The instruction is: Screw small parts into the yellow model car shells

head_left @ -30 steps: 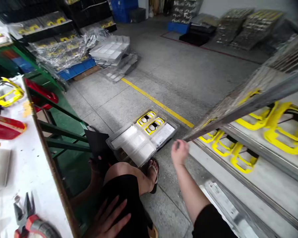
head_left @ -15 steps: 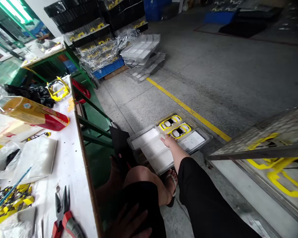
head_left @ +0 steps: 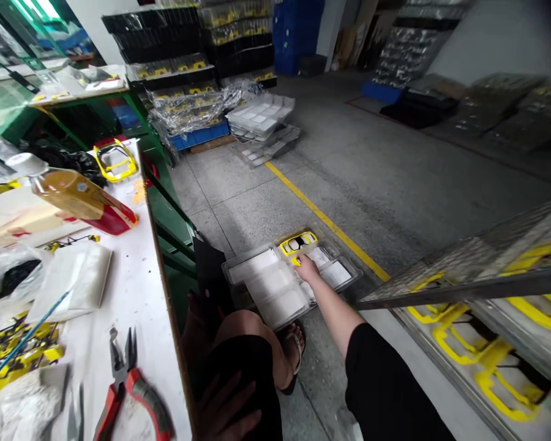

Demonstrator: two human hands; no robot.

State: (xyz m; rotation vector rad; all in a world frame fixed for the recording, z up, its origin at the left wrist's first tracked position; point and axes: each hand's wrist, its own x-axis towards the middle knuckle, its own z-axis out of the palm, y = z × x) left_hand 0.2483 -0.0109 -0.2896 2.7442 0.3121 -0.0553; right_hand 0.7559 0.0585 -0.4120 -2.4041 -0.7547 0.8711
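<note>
Down on the floor, our right hand (head_left: 307, 268) closes its fingers on a yellow part (head_left: 296, 261) in the clear tray (head_left: 275, 300), beside another yellow part (head_left: 297, 243). Our left hand (head_left: 224, 413) lies open and flat on our lap, holding nothing, near the worktop (head_left: 138, 318).

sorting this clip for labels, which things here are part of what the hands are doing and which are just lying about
In hand:
- right hand, down on a yellow frame part
- clear compartment tray on the floor
- second yellow frame part in the tray
- left hand, resting on the lap

Lying about:
- red-handled pliers
- amber bottle
- stacked trays
</note>
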